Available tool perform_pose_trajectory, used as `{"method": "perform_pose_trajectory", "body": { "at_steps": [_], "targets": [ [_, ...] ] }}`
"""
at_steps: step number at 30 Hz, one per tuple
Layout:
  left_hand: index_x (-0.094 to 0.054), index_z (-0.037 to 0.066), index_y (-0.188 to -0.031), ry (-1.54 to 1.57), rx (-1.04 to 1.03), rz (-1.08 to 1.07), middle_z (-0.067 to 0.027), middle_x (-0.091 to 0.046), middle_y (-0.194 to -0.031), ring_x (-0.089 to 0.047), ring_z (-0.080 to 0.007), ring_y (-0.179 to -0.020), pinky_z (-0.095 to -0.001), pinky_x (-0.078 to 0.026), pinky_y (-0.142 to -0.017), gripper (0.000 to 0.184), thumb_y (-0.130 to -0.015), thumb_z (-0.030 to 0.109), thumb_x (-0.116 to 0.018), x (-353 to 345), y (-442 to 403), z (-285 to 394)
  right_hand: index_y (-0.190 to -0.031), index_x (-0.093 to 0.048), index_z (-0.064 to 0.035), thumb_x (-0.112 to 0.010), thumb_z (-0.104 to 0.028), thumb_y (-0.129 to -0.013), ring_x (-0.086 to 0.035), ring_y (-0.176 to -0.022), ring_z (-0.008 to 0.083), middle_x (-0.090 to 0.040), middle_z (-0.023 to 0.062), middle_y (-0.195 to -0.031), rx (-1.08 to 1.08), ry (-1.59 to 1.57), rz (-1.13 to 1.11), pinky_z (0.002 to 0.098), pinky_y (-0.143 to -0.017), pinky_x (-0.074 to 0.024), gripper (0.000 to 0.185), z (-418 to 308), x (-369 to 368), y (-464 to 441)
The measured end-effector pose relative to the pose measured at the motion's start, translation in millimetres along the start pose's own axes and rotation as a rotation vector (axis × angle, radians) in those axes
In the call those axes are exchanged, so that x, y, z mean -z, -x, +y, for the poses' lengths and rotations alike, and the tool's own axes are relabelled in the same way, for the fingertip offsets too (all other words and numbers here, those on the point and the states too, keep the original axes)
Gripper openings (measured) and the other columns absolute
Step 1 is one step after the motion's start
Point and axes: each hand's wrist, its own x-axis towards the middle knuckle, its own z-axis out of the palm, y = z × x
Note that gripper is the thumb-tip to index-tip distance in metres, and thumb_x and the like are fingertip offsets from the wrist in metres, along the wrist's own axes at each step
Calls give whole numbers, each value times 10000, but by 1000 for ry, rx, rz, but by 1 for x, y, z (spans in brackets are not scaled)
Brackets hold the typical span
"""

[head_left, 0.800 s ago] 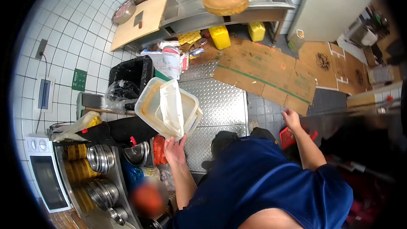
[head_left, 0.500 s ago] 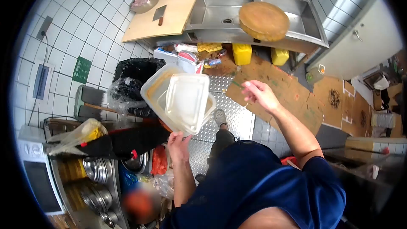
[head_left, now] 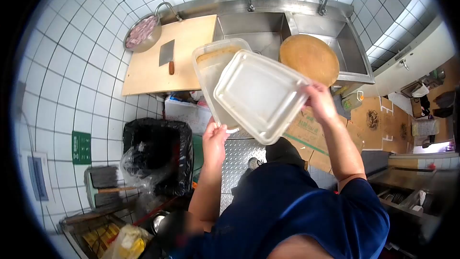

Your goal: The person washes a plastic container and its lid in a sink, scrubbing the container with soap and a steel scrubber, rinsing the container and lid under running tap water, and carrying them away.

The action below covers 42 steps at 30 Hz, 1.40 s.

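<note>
My left hand [head_left: 215, 143] grips the near rim of a clear plastic food container [head_left: 209, 74], which is tilted in front of the sink counter. Brownish residue marks the inside of its far wall. My right hand [head_left: 321, 103] has its fingers closed on the right corner of a whitish rectangular lid [head_left: 261, 93]. The lid is held slanted over the container and covers much of its opening, so the container's right part is hidden. Beyond them are a pale cutting board [head_left: 143, 76], a cleaver [head_left: 166, 53] lying on it, and a round wooden chopping block [head_left: 309, 60] across the sink edge.
A metal bowl of raw meat [head_left: 143, 36] stands at the board's far left corner. The steel sink [head_left: 254, 26] has several taps. To my left is a black-lined trash bin [head_left: 184, 134], with a broom and dustpan [head_left: 103, 189] beside it. Flattened cardboard [head_left: 357, 136] covers floor at right.
The container and lid have moved up and right, nearer the counter. My right hand, away from them before, now grips the lid, which has shifted right over the container. The view has turned.
</note>
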Motion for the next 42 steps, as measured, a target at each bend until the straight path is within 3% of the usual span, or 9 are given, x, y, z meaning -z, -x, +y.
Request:
{"method": "perform_pose_trajectory", "body": {
  "at_steps": [10,19,23,26,29,31,32,35,42],
  "targets": [
    [-580,101,-932,74,20,-67,11,-602,-934,-607,-116,-898,-402,-536,-903,82,-964,119,-653,-60,-277,12,-1108,-680,3,-563,-181,-952,-555,-629,60,-667,11,-822,131,-81,226,195,-521,-414,268,-73,121,-218],
    [-557,79,-844,-137,286,33,-7,-501,-853,-526,-132,-801,-382,-563,-778,174,-934,154,-685,-119,-518,-59,-1125,-624,-37,-532,-180,-1028,-610,-748,109,-676,44,-943,-158,-65,185,234,-614,-482,196,-46,96,-435],
    [-592,-14,-1150,-768,20,310,-137,-652,-1153,-627,-249,-1071,-360,-530,-893,305,-950,205,-664,-99,-586,-136,-1141,-601,-34,-530,-149,-1030,-612,-752,134,-663,65,-967,-284,-162,168,254,-644,-528,175,-13,71,-477],
    [-480,-88,-1331,-835,39,500,-211,-589,-1275,-578,-326,-1190,-409,-459,-1042,489,-984,228,-616,-144,-568,-92,-1159,-594,-55,-537,-133,-1025,-618,-785,137,-656,56,-993,-370,-196,150,251,-678,-552,165,22,42,-483],
    [-459,-65,-1344,585,460,2,-226,-600,-1266,-603,-337,-1188,-434,-501,-990,461,-984,186,-603,-158,-554,-49,-1182,-583,-68,-543,-119,-1018,-622,-863,138,-640,50,-1037,-441,-205,67,256,-733,-566,177,37,12,-485],
    [-449,-35,-1356,366,406,-32,-215,-619,-1235,-639,-336,-1124,-447,-534,-941,436,-976,125,-592,-164,-554,-50,-1201,-568,-64,-535,-113,-1013,-609,-930,131,-622,49,-1074,-492,-162,-12,273,-774,-563,196,50,1,-490],
    [-444,-19,-1363,269,377,-44,-209,-628,-1220,-657,-336,-1093,-453,-550,-917,431,-972,95,-586,-166,-556,-55,-1307,-541,-33,-555,-156,-1001,-633,-1059,246,-632,130,-1182,-533,39,-70,348,-892,-559,330,63,5,-496],
    [-497,22,-1307,210,423,2,-154,-654,-1147,-685,-310,-1013,-458,-588,-861,339,-972,14,-546,-154,-567,-65,-1424,-463,8,-583,-219,-978,-557,-1246,382,-572,246,-1340,12,1008,146,411,-1056,-471,515,101,11,-530],
    [-503,23,-1296,194,476,-97,-158,-662,-1120,-698,-303,-964,-428,-601,-840,369,-937,-22,-576,-149,-583,-66,-1505,-359,30,-549,-245,-998,-378,-1445,324,-393,246,-1542,436,827,-75,367,-1197,-281,607,70,-27,-742]
  ]
}}
